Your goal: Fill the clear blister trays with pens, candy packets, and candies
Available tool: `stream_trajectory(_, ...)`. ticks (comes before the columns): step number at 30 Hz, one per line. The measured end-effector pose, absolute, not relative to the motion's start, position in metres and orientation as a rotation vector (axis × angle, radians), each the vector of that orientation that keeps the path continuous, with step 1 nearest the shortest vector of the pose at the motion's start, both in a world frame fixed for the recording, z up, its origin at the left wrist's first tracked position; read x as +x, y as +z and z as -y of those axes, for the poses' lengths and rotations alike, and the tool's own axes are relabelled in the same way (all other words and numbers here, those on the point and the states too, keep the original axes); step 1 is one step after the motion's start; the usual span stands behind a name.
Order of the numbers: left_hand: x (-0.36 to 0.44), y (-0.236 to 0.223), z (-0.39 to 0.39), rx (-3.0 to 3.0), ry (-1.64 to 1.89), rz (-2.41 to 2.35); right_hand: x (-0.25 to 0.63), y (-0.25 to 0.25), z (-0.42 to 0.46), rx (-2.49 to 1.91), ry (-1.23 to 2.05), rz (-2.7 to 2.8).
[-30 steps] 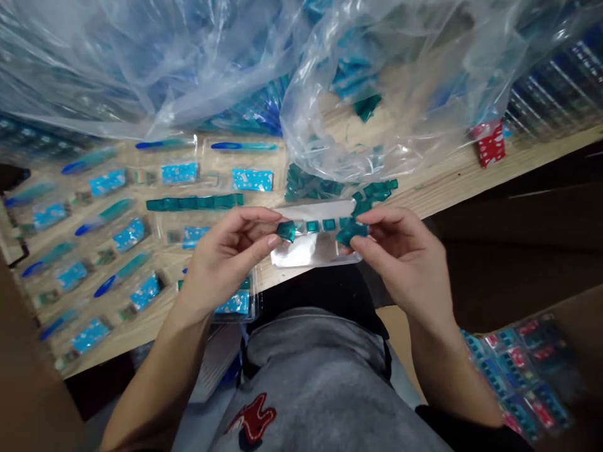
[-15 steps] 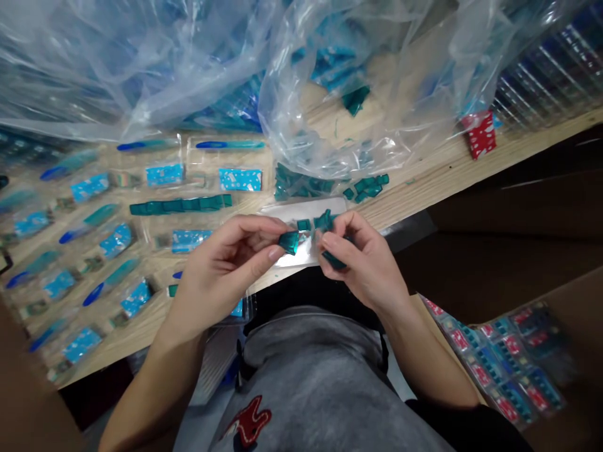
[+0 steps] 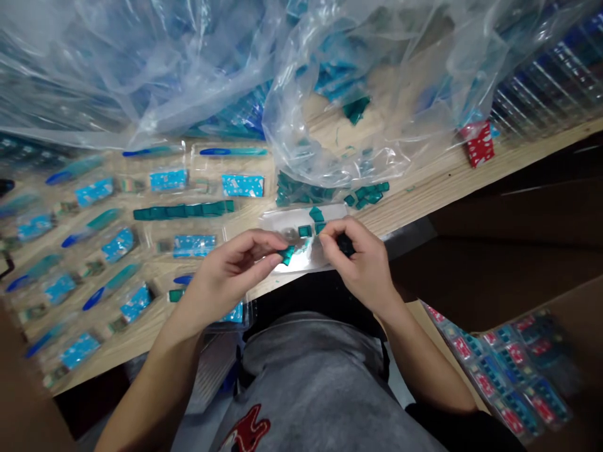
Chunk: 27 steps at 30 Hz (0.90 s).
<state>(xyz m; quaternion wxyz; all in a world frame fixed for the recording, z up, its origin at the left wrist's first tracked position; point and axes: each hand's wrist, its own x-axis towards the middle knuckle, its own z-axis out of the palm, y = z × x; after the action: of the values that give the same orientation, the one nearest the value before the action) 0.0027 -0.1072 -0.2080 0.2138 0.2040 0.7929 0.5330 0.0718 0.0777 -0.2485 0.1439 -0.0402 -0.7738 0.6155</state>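
Observation:
My left hand is closed, with a small translucent teal plastic piece pinched between thumb and fingertips. Curled over the right part of a white tray, my right hand holds a dark teal plastic piece against its palm. Its thumb and forefinger meet at the edge of another small teal piece; whether they grip it I cannot tell. Between the hands, a square teal piece lies on the tray, with an angular teal scrap just behind it.
Clear blister packs with blue patterned packets and blue-teal handles cover the table's left. A joined teal strip lies among them. Behind are large plastic bags, loose teal pieces and a red packet. A carton stands right.
The teal piece in my left hand has moved slightly down. My right fingers have curled in, and an angular teal piece formerly at their tips now lies on the tray.

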Motion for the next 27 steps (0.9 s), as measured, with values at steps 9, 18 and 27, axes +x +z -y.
stream_trajectory(9,0.007,-0.211,0.113,0.55,1.515,-2.142,0.079,-0.255,-0.058,0.213,1.399,2.393)
stream_trajectory(18,0.005,-0.216,0.118,0.899,1.126,-2.434,0.08,-0.265,-0.126,-0.272,1.015,2.36)
stream_trajectory(27,-0.011,-0.246,0.107,1.28,0.727,-2.668,0.076,-0.284,-0.151,-0.524,1.025,2.392)
